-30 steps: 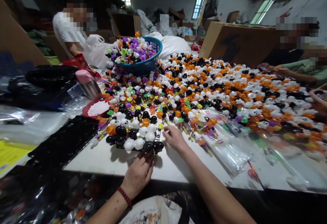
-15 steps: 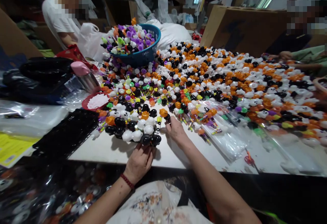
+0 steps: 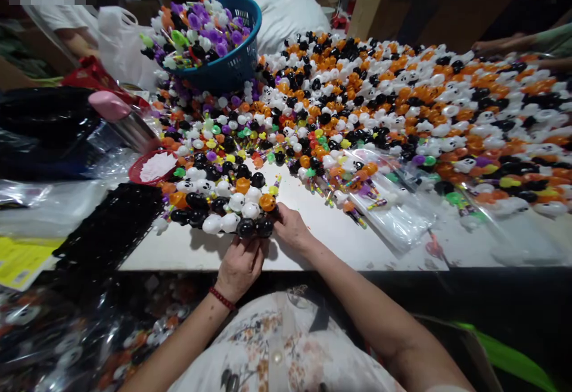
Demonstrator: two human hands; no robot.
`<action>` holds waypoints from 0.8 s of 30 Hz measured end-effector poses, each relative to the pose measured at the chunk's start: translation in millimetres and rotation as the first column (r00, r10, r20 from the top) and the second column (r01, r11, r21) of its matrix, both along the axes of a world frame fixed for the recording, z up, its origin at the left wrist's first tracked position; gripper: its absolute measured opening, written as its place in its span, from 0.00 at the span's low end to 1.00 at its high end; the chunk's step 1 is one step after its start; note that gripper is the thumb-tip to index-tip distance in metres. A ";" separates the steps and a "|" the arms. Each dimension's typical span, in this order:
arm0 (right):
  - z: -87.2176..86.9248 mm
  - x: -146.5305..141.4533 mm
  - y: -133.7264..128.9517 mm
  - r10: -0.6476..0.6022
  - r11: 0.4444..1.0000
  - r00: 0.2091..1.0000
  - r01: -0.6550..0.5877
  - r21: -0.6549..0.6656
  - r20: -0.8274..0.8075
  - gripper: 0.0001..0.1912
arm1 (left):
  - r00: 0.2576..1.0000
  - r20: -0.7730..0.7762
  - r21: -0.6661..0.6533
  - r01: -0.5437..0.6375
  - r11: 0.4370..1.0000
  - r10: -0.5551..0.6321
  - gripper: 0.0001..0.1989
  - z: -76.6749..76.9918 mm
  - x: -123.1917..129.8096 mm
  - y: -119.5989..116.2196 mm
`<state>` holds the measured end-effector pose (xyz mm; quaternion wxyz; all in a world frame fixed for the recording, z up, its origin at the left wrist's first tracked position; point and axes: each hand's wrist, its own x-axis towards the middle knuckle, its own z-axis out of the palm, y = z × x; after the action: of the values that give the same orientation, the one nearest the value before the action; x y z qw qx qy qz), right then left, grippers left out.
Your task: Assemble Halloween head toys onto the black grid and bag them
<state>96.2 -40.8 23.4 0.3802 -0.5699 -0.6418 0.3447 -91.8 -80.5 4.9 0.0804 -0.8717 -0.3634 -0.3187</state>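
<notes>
On the white table stands a black grid rack, mostly covered by rows of white ghost, black and orange pumpkin toy heads (image 3: pixel 230 201). My left hand (image 3: pixel 241 264), with a red bead bracelet at its wrist, grips the rack's front edge from below; its fingertips are partly hidden under black heads (image 3: pixel 254 227). At the rack's right end, my right hand (image 3: pixel 290 225) has its fingers closed by an orange pumpkin toy (image 3: pixel 267 202). The toy's lower part is hidden behind the fingers and heads. A small yellow-topped toy (image 3: pixel 273 190) stands just behind it.
Loose toys (image 3: pixel 357 100) are heaped across the table. A blue basket (image 3: pixel 243 52) of more toys stands at the back left. Stacked black racks (image 3: pixel 109 225), a red dish (image 3: pixel 134 171) and a flask (image 3: pixel 125 121) lie left; plastic bags (image 3: pixel 397 213) and scissors (image 3: pixel 434 247) right.
My right hand has moved left with the orange pumpkin toy, which is now at the rack's right end. My left hand keeps its hold. The view has tipped downward.
</notes>
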 end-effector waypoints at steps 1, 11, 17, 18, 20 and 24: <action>1.4 -0.1 -0.3 -0.005 1.000 0.999 0.005 0.002 0.034 0.07 | 1.000 -0.001 0.001 0.001 1.000 -0.001 0.13 -0.3 -0.2 0.1; 6.1 3.4 5.1 0.064 0.998 0.993 -0.065 0.007 0.100 0.12 | 1.000 0.024 -0.032 -0.002 0.999 0.003 0.17 -1.0 0.4 -0.6; 2.8 7.0 3.4 0.065 0.998 0.996 -0.067 -0.020 -0.068 0.14 | 1.000 0.025 -0.065 -0.016 0.998 0.017 0.16 -2.1 -0.5 -2.3; 1.6 7.2 3.1 0.054 0.998 0.992 -0.058 -0.024 -0.115 0.15 | 1.000 0.025 -0.068 -0.017 0.998 0.019 0.15 -2.7 -0.7 -2.2; -0.8 7.4 2.9 0.043 0.999 0.983 -0.048 -0.020 -0.176 0.15 | 1.000 0.021 -0.071 -0.015 0.997 0.016 0.15 -4.2 -0.9 -1.6; 0.0 6.9 4.5 0.074 0.997 0.983 -0.075 0.001 -0.169 0.14 | 0.999 0.047 -0.070 0.011 0.997 -0.008 0.14 -3.6 -2.3 -3.3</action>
<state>103.1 -36.3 23.4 0.4186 -0.5153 -0.6272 0.4072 -94.1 -83.8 1.3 0.0396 -0.8682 -0.3719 -0.3262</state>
